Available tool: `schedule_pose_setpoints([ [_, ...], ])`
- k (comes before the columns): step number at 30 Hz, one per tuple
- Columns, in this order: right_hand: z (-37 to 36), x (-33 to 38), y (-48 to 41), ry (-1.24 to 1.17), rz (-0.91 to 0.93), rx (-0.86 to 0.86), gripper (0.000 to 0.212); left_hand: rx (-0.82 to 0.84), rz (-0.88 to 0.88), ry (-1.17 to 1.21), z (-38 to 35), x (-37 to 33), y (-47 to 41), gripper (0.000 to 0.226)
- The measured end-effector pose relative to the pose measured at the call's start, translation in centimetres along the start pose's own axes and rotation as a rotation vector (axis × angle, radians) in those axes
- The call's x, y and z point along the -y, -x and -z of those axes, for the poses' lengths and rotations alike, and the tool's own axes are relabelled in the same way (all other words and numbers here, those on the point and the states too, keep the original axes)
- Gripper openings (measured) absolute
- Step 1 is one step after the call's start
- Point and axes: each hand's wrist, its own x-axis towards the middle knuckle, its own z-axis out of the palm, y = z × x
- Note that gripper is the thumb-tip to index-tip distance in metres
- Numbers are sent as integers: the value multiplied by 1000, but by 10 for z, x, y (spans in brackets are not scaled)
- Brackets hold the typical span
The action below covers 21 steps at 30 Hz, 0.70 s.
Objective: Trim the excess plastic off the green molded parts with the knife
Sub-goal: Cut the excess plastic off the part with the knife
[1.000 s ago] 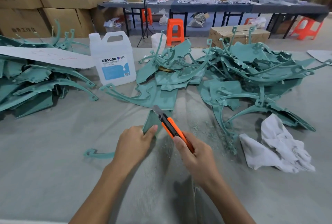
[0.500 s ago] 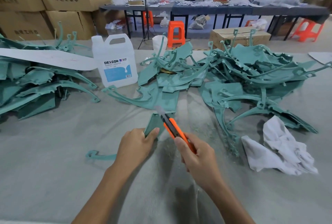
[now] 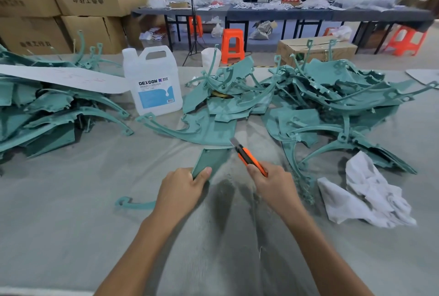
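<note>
Mid-cut: left hand [image 3: 183, 186] pinches one green part [image 3: 213, 158] at mid-counter [image 3: 71, 200]; right hand [image 3: 273, 184] wraps its fingers [image 3: 253, 169] round the knife [image 3: 249, 158], blade at the part's top corner. Shavings [image 3: 305, 189] lie nearby; heaps [image 3: 332, 96] behind look untrimmed, so plenty left, I'd say.

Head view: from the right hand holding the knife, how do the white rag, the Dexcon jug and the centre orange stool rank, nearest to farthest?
1. The white rag, on the table just right of the right hand.
2. The Dexcon jug, across the table to the left.
3. The orange stool, on the floor beyond the table.
</note>
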Motion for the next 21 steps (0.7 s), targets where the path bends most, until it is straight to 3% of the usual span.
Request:
schedule_pose_setpoints([
  [2,6,-4,-6,45,-4,20,42,-1,5,6,0,0,0,64],
  [7,-12,4,24,-312,156,-16,32,13,26,10,0,-1,-1,65],
  [12,-3,-18,3,-133,-41,-31,39,36,23,8,4,-2,-1,64],
  [15,3,-31,3,-124,3,-90,39,71,48,11,14,-6,-8,60],
  [18,7,-31,17,-448,12,-120,20,64,86,50,40,-12,-16,48],
  [21,9,-18,25,-750,-17,-68,18,209,81,215,68,-22,-20,46],
])
